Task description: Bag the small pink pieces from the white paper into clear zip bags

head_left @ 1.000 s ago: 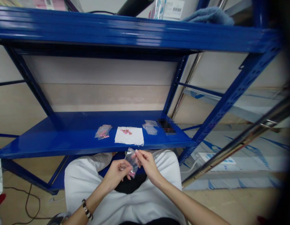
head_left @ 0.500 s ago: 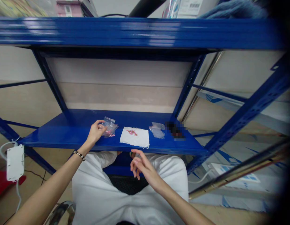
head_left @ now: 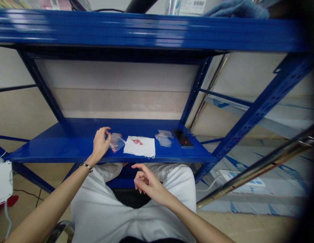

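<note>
My left hand (head_left: 101, 143) is raised over the blue shelf, its fingers curved with a gap between thumb and forefinger, and nothing shows in it. Just right of it lie clear zip bags (head_left: 116, 143) with small pink pieces inside; whether the hand touches them I cannot tell. A white cloth (head_left: 140, 150) lies beside the bags, with several small pink and red pieces (head_left: 137, 141) on it, too small to name. My right hand (head_left: 148, 182) hovers above my lap in front of the shelf edge, forefinger stretched out, the other fingers loosely bent, holding nothing.
Right of the cloth lie flat clear zip bags (head_left: 164, 138) and a dark, pixelated object (head_left: 183, 138). The blue shelf (head_left: 78, 131) has a beam (head_left: 108, 30) across above it. A white power strip (head_left: 3, 182) hangs at the left.
My left hand has come away from the zip bags, which now lie lower on the shelf. The whole view has shifted, so everything sits further left. My right hand keeps its pose.
</note>
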{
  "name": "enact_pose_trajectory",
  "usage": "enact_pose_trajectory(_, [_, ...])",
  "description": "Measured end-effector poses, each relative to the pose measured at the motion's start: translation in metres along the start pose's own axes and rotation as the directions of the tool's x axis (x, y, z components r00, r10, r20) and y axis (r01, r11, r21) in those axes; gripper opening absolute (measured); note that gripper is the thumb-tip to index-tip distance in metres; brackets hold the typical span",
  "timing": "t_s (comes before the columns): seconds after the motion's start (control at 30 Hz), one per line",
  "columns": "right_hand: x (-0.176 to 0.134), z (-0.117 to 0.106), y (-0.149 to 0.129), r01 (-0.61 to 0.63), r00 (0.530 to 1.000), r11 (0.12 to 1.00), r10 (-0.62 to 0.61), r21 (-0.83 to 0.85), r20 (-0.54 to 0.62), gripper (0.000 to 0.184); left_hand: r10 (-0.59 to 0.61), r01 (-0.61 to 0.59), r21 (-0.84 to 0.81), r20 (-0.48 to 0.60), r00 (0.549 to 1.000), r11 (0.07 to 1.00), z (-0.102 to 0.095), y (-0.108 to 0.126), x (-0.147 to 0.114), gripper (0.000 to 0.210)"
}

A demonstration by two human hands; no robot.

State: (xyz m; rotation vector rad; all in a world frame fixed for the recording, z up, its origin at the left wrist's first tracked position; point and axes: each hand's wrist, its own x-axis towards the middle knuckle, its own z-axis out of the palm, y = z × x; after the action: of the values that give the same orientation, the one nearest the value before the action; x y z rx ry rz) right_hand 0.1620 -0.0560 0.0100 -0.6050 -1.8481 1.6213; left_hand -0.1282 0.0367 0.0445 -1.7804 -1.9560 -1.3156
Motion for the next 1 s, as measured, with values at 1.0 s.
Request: enact_pose_trajectory(1.0, [0.087, -0.221, -0.004, -0.472, 0.872, 0.080, -0.104, -0.878, -0.479, 0.050, 0.490, -0.583, -0.222, 0.797, 0.354, 0.782, 0.002, 0.067, -0.196, 0.025])
